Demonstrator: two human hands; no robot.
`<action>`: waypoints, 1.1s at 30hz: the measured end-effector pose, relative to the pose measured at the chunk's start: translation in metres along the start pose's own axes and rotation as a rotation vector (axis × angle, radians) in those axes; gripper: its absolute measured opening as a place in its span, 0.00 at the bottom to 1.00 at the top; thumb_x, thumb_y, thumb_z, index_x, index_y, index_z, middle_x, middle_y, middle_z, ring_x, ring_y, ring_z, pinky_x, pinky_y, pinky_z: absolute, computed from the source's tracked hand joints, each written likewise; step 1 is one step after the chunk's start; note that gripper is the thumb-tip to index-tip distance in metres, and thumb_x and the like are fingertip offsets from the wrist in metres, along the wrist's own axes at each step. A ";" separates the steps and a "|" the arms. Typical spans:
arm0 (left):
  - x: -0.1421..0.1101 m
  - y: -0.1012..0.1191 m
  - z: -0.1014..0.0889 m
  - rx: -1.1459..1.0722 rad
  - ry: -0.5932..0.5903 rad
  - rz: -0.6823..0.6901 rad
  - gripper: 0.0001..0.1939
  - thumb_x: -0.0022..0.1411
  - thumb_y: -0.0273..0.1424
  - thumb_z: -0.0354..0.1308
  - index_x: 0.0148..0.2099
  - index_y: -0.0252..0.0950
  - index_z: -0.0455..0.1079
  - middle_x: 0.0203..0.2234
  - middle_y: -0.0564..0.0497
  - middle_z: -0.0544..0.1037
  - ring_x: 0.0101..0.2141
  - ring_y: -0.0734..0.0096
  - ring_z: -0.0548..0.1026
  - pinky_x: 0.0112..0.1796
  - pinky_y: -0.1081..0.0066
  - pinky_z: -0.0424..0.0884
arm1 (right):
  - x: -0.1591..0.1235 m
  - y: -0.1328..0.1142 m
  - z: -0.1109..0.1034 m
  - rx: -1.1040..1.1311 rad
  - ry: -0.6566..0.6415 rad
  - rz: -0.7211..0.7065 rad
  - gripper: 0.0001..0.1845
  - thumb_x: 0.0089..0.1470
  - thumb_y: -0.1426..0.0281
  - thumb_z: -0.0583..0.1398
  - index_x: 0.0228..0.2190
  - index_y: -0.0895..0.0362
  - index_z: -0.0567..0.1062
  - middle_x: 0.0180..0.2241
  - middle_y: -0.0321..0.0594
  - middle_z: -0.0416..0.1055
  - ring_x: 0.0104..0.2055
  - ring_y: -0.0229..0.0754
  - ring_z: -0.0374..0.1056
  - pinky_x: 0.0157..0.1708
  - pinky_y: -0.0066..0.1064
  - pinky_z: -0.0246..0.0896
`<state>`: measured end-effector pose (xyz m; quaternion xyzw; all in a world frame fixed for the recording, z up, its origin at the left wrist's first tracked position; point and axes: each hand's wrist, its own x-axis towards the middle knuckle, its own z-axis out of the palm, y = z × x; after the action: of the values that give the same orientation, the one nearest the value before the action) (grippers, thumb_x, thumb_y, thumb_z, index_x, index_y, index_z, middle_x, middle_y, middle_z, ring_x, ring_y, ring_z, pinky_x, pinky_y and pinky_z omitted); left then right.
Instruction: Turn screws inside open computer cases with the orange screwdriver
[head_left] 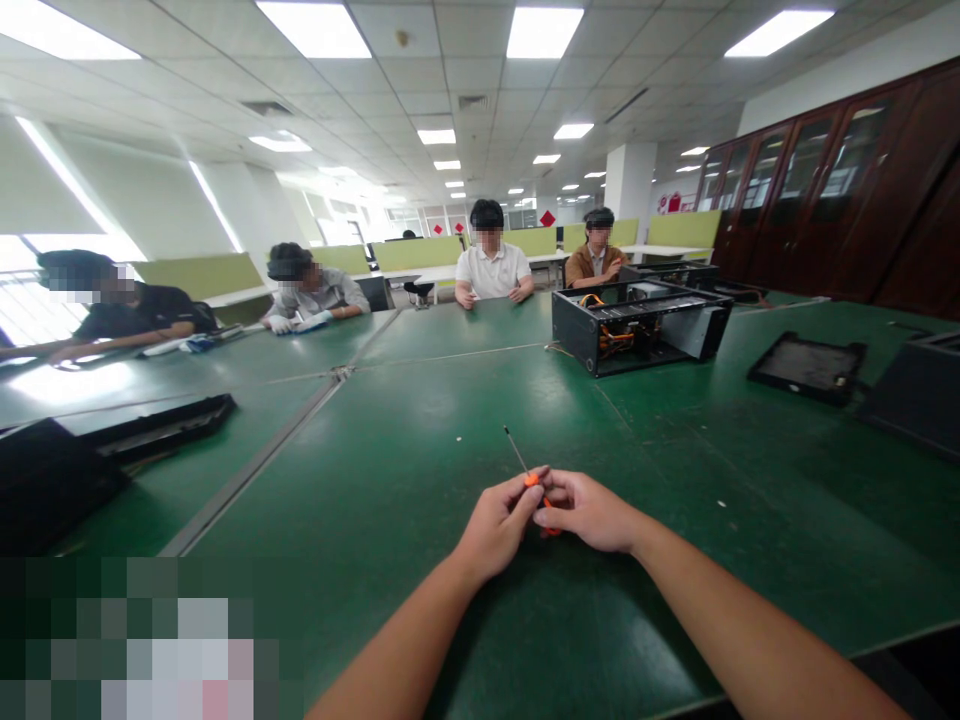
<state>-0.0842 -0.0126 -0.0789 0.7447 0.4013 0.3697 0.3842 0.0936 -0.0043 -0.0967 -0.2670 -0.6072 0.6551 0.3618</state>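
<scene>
Over the green table (360,480) I hold a screwdriver (517,452) with an orange handle and a thin metal shaft. Its dark tip points away from me and slightly to the left. My left hand (499,520) is closed, pinching the front of the handle near the shaft. Fingers of my right hand (596,510) are closed around the rear part of the same handle. Both hands meet at the screwdriver, and part of the handle is hidden by the fingers.
An open black computer case (641,325) with orange wires stands beyond my hands to the right. A black panel (808,365) lies farther right. Dark parts (60,480) sit at the left. Several people are seated around the table, one person (493,268) straight across.
</scene>
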 end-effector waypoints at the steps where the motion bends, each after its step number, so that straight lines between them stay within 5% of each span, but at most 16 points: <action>1: 0.000 0.000 0.000 0.001 -0.001 0.001 0.25 0.67 0.42 0.51 0.59 0.33 0.69 0.23 0.49 0.79 0.32 0.63 0.78 0.39 0.64 0.74 | 0.000 0.000 0.000 -0.006 0.001 -0.002 0.20 0.49 0.62 0.68 0.40 0.57 0.69 0.36 0.39 0.75 0.37 0.41 0.71 0.40 0.36 0.66; 8: 0.001 -0.002 0.001 0.024 0.001 0.014 0.25 0.67 0.42 0.51 0.59 0.33 0.69 0.26 0.49 0.80 0.36 0.60 0.78 0.42 0.62 0.74 | 0.001 0.000 0.000 -0.115 0.021 -0.038 0.18 0.51 0.64 0.66 0.42 0.58 0.71 0.38 0.40 0.75 0.36 0.41 0.71 0.37 0.34 0.66; 16: -0.001 0.001 -0.001 0.058 -0.011 0.053 0.24 0.67 0.43 0.51 0.59 0.37 0.69 0.39 0.45 0.82 0.34 0.63 0.77 0.40 0.65 0.73 | -0.002 -0.006 -0.002 -0.410 0.194 -0.145 0.13 0.48 0.63 0.68 0.35 0.58 0.79 0.34 0.40 0.77 0.36 0.43 0.69 0.40 0.35 0.63; 23: -0.004 -0.001 -0.007 -0.023 0.072 0.066 0.27 0.65 0.42 0.53 0.61 0.33 0.66 0.24 0.55 0.70 0.23 0.75 0.66 0.29 0.72 0.66 | -0.001 -0.017 0.004 -0.473 0.232 -0.140 0.07 0.51 0.67 0.64 0.33 0.57 0.78 0.31 0.38 0.75 0.32 0.42 0.68 0.35 0.34 0.62; 28: 0.008 0.026 -0.006 0.119 0.243 0.026 0.24 0.65 0.33 0.50 0.63 0.35 0.61 0.33 0.50 0.74 0.32 0.69 0.73 0.41 0.66 0.71 | -0.070 -0.053 0.036 -0.001 0.384 -0.185 0.09 0.58 0.62 0.57 0.37 0.53 0.72 0.29 0.37 0.67 0.30 0.41 0.64 0.33 0.34 0.60; 31: 0.026 0.074 0.033 0.354 0.035 0.235 0.25 0.64 0.31 0.53 0.63 0.39 0.60 0.50 0.45 0.74 0.50 0.62 0.72 0.54 0.59 0.67 | -0.142 -0.054 0.050 0.346 0.408 -0.175 0.11 0.50 0.58 0.62 0.29 0.50 0.68 0.22 0.32 0.55 0.19 0.36 0.49 0.19 0.29 0.47; 33: 0.041 0.112 0.075 0.417 -0.112 0.448 0.24 0.66 0.34 0.51 0.63 0.37 0.60 0.56 0.44 0.70 0.56 0.61 0.67 0.59 0.58 0.62 | -0.184 -0.044 0.047 0.328 0.362 -0.076 0.17 0.44 0.53 0.65 0.26 0.50 0.66 0.18 0.31 0.50 0.18 0.36 0.46 0.19 0.31 0.46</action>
<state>0.0319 -0.0398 -0.0041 0.8966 0.2726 0.3134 0.1536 0.1725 -0.1792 -0.0638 -0.2946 -0.4278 0.6722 0.5275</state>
